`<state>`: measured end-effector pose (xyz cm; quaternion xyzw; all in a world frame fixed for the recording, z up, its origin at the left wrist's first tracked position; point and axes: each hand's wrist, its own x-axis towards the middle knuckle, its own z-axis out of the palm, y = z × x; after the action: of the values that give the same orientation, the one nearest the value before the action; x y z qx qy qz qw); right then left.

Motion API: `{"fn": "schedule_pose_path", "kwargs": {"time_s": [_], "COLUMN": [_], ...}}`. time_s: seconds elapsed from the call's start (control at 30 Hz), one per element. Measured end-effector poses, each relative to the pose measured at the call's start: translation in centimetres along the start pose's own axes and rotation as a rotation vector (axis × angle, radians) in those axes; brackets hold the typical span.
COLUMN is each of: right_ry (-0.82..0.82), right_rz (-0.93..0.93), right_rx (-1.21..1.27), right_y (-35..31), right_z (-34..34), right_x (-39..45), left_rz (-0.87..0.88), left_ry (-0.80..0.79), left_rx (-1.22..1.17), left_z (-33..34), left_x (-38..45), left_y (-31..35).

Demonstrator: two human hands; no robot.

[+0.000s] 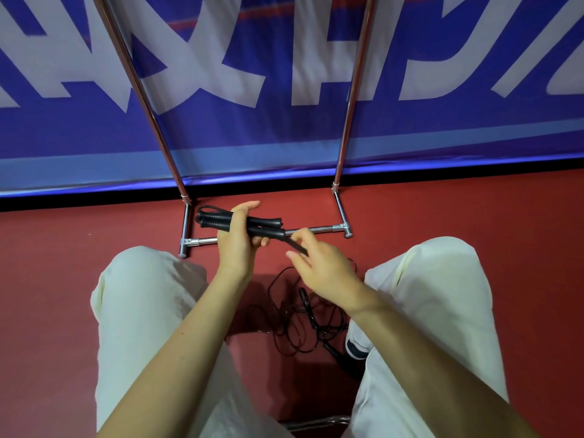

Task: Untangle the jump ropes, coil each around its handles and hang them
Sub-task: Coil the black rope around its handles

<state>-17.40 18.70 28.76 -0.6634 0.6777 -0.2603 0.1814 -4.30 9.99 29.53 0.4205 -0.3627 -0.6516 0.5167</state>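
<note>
Black rubbery handles [240, 222], two side by side, held level above red floor [63, 279] just in front of chrome rack base [316, 229]. Left hand [235, 245] wrapped round middle of pair, fingers curled under, thumb up top. Right hand [319, 267] pinching thin cord [295, 245] just beyond handle ends, remaining fingers loose. Short loop of cord showing at far left end of handles.

Second jump rope [303, 314] lying loose in tangle on floor between knees, near shoe [355, 346].

Handling, by judgement: light overall. Handles stiff, ribbed, probably good grip; best taken round middle with whole hand. Cord thin, limp, likely smooth and springy, apt to slip off coil unless kept taut while winding. Pinch close to handles for control.

Hard to make out: number of wraps already laid, hidden under left hand. Cord path from pinch down to floor lost behind right hand. Cannot tell whether floor tangle is one rope or more; handle ends there dark and indistinct. Rack top and any hooks cut off above. Metal bar at bottom edge, partly covered by legs.
</note>
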Motion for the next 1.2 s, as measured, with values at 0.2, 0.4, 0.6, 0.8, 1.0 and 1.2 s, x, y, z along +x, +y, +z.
{"fn": "schedule_pose_path", "kwargs": {"time_s": [0.2,0.4,0.6,0.8,1.0,1.2], "right_ry": [-0.058,-0.209,-0.18,-0.249,-0.343,-0.243], "right_rz": [-0.047,-0.088,0.046,0.152,0.173,0.333], "right_rx": [-0.309,-0.392,-0.051,0.46,0.848,1.329], "right_y": [-0.9,-1.2,1.8,2.5,2.7,1.8], "right_z": [2.2,0.8,-3.1,-5.5,-4.9,-1.6], "right_x": [-0.7,-0.5,-0.5,-0.4,-0.4,0.1], "left_rz": [-0.044,-0.092,-0.162,-0.335,-0.667,-0.614], "left_ry": [0.371,0.274,-0.228,-0.501,-0.677,-0.659], "left_rx": [0.103,0.411,0.586,0.359,-0.008,-0.376], "left_z": [-0.7,-1.0,-0.9,-0.6,0.3,1.5], "left_x": [0.6,1.0,0.9,-0.3,-1.8,-2.6], "left_y": [-1.5,-2.6,-1.8,-0.7,0.3,0.7]}}
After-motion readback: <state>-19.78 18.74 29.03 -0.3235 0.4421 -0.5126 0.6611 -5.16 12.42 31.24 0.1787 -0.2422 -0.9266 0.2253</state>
